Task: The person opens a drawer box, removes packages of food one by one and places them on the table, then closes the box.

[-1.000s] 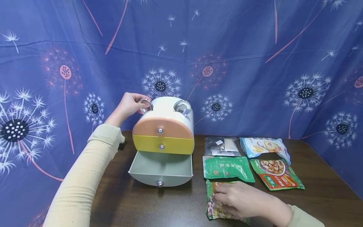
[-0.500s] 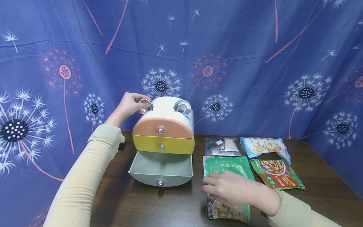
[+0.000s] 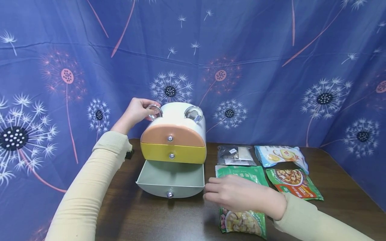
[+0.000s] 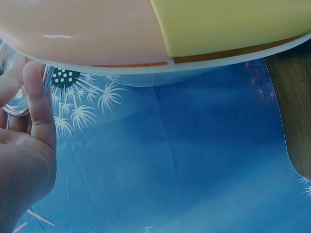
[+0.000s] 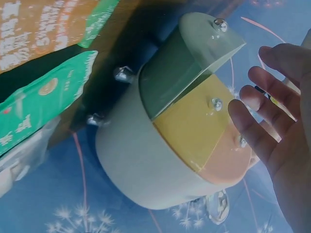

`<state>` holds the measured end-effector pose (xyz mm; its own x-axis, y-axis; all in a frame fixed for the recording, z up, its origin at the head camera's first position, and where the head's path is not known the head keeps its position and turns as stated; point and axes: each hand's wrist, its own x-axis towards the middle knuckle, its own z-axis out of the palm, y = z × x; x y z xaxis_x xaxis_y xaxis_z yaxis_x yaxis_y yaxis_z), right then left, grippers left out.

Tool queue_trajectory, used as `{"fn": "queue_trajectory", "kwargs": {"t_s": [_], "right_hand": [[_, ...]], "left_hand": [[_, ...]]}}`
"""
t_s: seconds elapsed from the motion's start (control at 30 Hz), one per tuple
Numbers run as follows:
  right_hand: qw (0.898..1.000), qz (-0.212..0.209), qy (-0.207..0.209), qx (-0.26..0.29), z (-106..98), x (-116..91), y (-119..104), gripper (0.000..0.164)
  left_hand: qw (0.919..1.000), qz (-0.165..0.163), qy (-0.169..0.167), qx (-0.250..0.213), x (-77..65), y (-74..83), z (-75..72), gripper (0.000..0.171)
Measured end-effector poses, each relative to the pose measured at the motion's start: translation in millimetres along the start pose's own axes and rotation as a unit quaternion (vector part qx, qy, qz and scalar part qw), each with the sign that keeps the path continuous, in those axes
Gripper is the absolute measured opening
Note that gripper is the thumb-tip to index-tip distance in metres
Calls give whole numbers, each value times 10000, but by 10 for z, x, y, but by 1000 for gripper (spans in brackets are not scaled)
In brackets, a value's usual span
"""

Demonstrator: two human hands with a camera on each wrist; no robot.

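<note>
A small white drawer cabinet [image 3: 174, 115] stands on the dark wooden table, with orange [image 3: 155, 134] and yellow [image 3: 155, 152] drawers closed above a pulled-out grey-green drawer [image 3: 172, 175]. Nothing lies in that drawer. My left hand [image 3: 135, 112] grips the silver ring [image 3: 161, 111] on the cabinet's top left; the left wrist view shows fingers and thumb round it. Just right of the grey-green drawer's front, my right hand [image 3: 238, 195] hovers with loosely bent fingers. In the right wrist view that hand [image 5: 291, 131] holds nothing. It partly hides a green food packet [image 3: 242, 222] and a green pouch [image 3: 241, 170].
Behind the green pouch lie a clear bag with a dark and white filling [image 3: 236, 155] and a light blue bag [image 3: 280, 155]. A green and red food packet [image 3: 294, 182] is farther right. A blue dandelion-print curtain [image 3: 256, 67] hangs close behind the table [image 3: 163, 217].
My right hand has risen off the front green food packet and moved left and away from me toward the grey-green drawer, leaving the packet on the table. The left hand stays on the ring.
</note>
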<state>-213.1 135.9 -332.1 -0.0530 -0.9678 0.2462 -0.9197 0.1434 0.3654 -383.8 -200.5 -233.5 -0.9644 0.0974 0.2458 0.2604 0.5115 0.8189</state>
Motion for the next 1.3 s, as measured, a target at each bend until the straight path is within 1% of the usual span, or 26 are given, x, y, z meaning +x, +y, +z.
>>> {"fn": "queue_trajectory", "kwargs": {"t_s": [0.23, 0.6, 0.83, 0.97, 1.17, 1.3], "right_hand": [[9999, -93, -90, -8, 30, 142, 4, 26], [9989, -335, -128, -304, 131, 336, -6, 20], [9971, -547, 1, -532, 249, 462, -24, 16], [9967, -595, 38, -542, 315, 539, -45, 18], [9961, -715, 82, -515, 413, 666, -87, 29], [9960, -682, 115, -572, 499, 748, -134, 32]], "left_hand": [[10000, -32, -28, 30, 9, 17, 6, 29], [10000, 61, 18, 74, 34, 53, 24, 25], [9999, 0, -13, 136, 30, 40, 6, 27], [9999, -14, -12, 127, 28, 33, 0, 26], [9999, -22, -32, 132, 22, 23, -2, 29], [9999, -57, -6, 123, 16, -3, -10, 28]]}}
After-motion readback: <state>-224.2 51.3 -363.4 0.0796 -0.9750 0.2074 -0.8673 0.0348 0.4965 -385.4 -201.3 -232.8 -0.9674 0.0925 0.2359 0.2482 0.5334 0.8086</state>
